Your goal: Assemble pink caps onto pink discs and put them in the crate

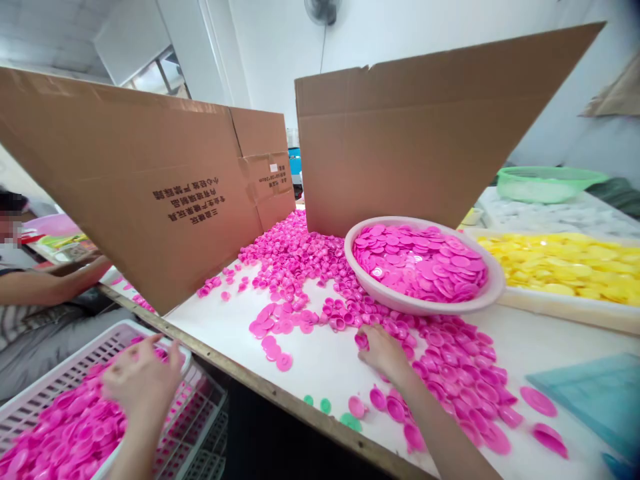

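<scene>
Head view: nearest, well left of the bowl [496, 287], the left hand [143, 380] hangs blurred over a white basket [125, 326] of pink pieces [70, 420], fingers spread, seemingly holding nothing. The right hand [384, 355], just in front of the bowl, pinches a small pink cup [361, 341], with more pink cups [450, 353] lying around it. A sweep of the right forearm could, I judge, push loose cups over the wooden edge [265, 388]; a knock to the bowl might spill its pink discs [420, 260]; careless scooping could mix in green pieces [350, 421]. The white tabletop [215, 327] reaches under the bowl. Right of it stands a tray [575, 311] of yellow pieces [565, 263]; left and behind it, cardboard panels [400, 147]. Beyond the left panel shows a co-worker's arm [50, 287]; farthest, behind the bowl, a fan [323, 9] on a pale wall [265, 53]
</scene>
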Tool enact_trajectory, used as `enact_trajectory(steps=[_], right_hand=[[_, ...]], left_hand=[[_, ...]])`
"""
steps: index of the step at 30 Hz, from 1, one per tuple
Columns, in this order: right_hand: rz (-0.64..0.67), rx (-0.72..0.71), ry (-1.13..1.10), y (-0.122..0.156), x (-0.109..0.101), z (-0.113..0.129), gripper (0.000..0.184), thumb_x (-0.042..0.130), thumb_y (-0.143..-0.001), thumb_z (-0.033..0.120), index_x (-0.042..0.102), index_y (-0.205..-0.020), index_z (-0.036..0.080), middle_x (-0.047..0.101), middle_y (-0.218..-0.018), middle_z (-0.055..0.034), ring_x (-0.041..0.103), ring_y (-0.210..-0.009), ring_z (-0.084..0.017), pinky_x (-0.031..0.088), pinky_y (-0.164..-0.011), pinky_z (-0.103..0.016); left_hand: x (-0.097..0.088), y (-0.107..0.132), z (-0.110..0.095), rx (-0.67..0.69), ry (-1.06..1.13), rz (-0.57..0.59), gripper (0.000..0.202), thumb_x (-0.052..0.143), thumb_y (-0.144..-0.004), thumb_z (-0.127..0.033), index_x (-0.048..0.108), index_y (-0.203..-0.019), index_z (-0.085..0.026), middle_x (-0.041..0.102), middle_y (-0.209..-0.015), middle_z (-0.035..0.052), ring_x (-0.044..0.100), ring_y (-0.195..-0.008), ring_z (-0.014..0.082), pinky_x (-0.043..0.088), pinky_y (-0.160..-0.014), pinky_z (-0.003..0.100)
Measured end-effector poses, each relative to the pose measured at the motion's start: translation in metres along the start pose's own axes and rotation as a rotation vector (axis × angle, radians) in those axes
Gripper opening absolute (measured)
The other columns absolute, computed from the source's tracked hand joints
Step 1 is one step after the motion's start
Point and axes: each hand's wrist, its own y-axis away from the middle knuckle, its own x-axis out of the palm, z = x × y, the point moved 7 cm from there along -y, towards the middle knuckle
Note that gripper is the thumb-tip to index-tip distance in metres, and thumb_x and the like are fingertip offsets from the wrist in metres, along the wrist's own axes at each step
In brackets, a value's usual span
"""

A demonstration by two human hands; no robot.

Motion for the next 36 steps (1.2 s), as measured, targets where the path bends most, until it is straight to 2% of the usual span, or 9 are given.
enact_trajectory(steps=[2, 5, 7, 9, 15, 20, 26, 31, 36], right_hand=[[-0.024, 0.008, 0.026, 0.0, 0.002, 0.003, 0.029, 0.054, -0.062, 0.012, 0.058, -0.091, 0.016, 0.054, -0.099, -0.0107, 0.055, -0.084, -0.021, 0.039, -0.065, -0.026], [-0.084, -0.006, 0.046, 0.001, 0.004, 0.008, 0.018, 0.051, -0.067, 0.012, 0.06, -0.082, 0.015, 0.055, -0.096, -0.0107, 0.055, -0.08, -0.019, 0.039, -0.063, -0.025], [-0.114, -0.041, 0.062, 0.001, 0.007, 0.011, 0.014, 0.05, -0.068, 0.01, 0.062, -0.074, 0.014, 0.055, -0.094, -0.0112, 0.054, -0.081, -0.019, 0.039, -0.065, -0.025], [-0.14, -0.068, 0.067, 0.001, 0.008, 0.012, 0.013, 0.05, -0.068, 0.008, 0.062, -0.067, 0.013, 0.056, -0.09, -0.0119, 0.053, -0.081, -0.019, 0.039, -0.068, -0.026], [-0.18, -0.239, -0.177, 0.004, 0.009, 0.039, 0.012, 0.047, -0.068, 0.01, 0.058, -0.068, 0.015, 0.055, -0.079, -0.0057, 0.05, -0.082, -0.018, 0.038, -0.074, -0.028], [0.003, -0.295, -0.485, 0.014, 0.033, 0.063, 0.035, 0.047, -0.068, 0.013, 0.053, -0.103, 0.018, 0.051, -0.08, -0.0026, 0.049, -0.062, -0.011, 0.041, -0.058, -0.023], [-0.04, -0.363, -0.571, 0.016, 0.043, 0.071, 0.018, 0.046, -0.071, 0.015, 0.055, -0.086, 0.016, 0.053, -0.084, -0.0047, 0.053, -0.074, -0.013, 0.044, -0.066, -0.022], [-0.03, -0.368, -0.473, 0.012, 0.04, 0.072, 0.015, 0.05, -0.07, 0.015, 0.055, -0.084, 0.017, 0.058, -0.085, -0.0039, 0.054, -0.084, -0.016, 0.042, -0.079, -0.028], [-0.037, -0.293, -0.609, 0.008, 0.038, 0.061, 0.031, 0.053, -0.073, 0.03, 0.055, -0.101, 0.017, 0.057, -0.096, -0.0079, 0.054, -0.087, -0.018, 0.043, -0.075, -0.029]], left_hand=[[0.029, 0.018, -0.05, 0.195, 0.024, 0.068, 0.04, 0.038, -0.076, -0.044, 0.052, -0.101, -0.016, 0.051, -0.098, 0.0123, 0.042, -0.097, 0.0291, 0.028, -0.085, 0.044], [0.082, 0.05, -0.132, 0.467, 0.148, 0.301, 0.029, 0.044, -0.076, -0.037, 0.054, -0.099, -0.024, 0.053, -0.101, 0.0058, 0.043, -0.097, 0.0236, 0.032, -0.082, 0.035], [0.107, 0.064, -0.165, 0.518, 0.196, 0.398, 0.029, 0.047, -0.075, -0.032, 0.053, -0.101, -0.024, 0.051, -0.105, 0.0056, 0.042, -0.098, 0.0231, 0.033, -0.08, 0.034], [0.121, 0.072, -0.18, 0.53, 0.215, 0.438, 0.027, 0.048, -0.075, -0.03, 0.054, -0.101, -0.022, 0.051, -0.104, 0.0061, 0.043, -0.096, 0.0225, 0.033, -0.079, 0.033], [0.131, 0.079, -0.18, 0.593, 0.302, 0.478, 0.018, 0.041, -0.08, -0.022, 0.058, -0.084, -0.018, 0.056, -0.085, 0.0051, 0.048, -0.085, 0.0178, 0.034, -0.076, 0.029], [0.132, 0.079, -0.178, 0.524, 0.385, 0.507, 0.022, 0.034, -0.083, -0.021, 0.055, -0.086, -0.017, 0.058, -0.083, 0.0061, 0.052, -0.081, 0.0158, 0.036, -0.071, 0.026], [0.131, 0.073, -0.17, 0.376, 0.529, 0.497, 0.023, 0.032, -0.084, -0.021, 0.052, -0.095, -0.015, 0.057, -0.092, 0.0085, 0.054, -0.086, 0.0172, 0.04, -0.073, 0.027], [0.12, 0.071, -0.168, 0.316, 0.783, 0.437, 0.024, 0.035, -0.081, -0.019, 0.048, -0.102, -0.016, 0.057, -0.096, 0.0075, 0.054, -0.086, 0.0159, 0.042, -0.074, 0.03], [0.11, 0.094, -0.187, 0.275, 1.037, 0.638, 0.023, 0.038, -0.08, -0.026, 0.051, -0.096, -0.016, 0.059, -0.076, 0.0019, 0.056, -0.067, 0.0115, 0.044, -0.061, 0.024]])
